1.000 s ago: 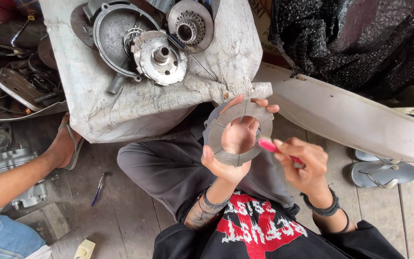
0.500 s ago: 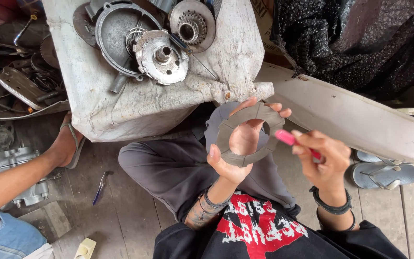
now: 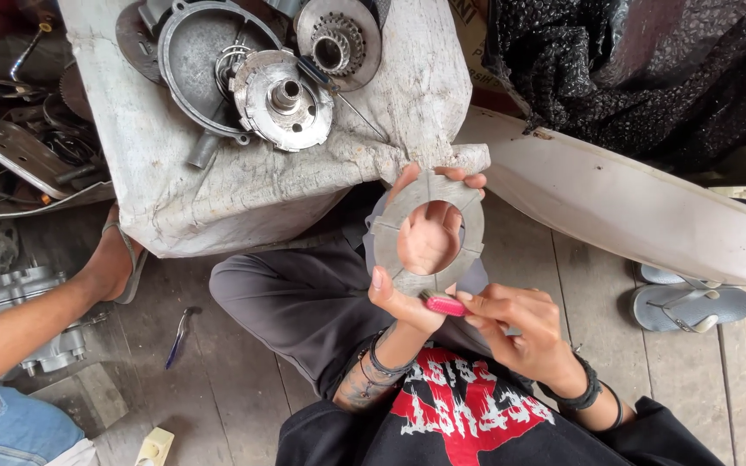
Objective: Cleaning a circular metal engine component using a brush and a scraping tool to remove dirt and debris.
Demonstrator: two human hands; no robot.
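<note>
1. Grey friction ring held up mid-scene, near side of the cloth-covered bench; left hand closed on its rim, thumb low, fingers top.
2. Right hand pinched shut on pink tool at ring's near edge.
3. Prob. light, stiff, thin, grooved; hold by rim, not faces.

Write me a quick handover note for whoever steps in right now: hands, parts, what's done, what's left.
Left hand: holds the grey ring-shaped disc upright in front of the body, palm behind the hole, fingers hooked over its top edge.
Right hand: grips a pink-handled tool whose end meets the disc's lower edge.
Parts: the round metal cover, hub and toothed gear plate lie on the cloth-covered block.
Done: the disc is off the assembly and in hand.
Left: work on the disc's edge looks unfinished; the disc is not yet back with the other parts.
</note>
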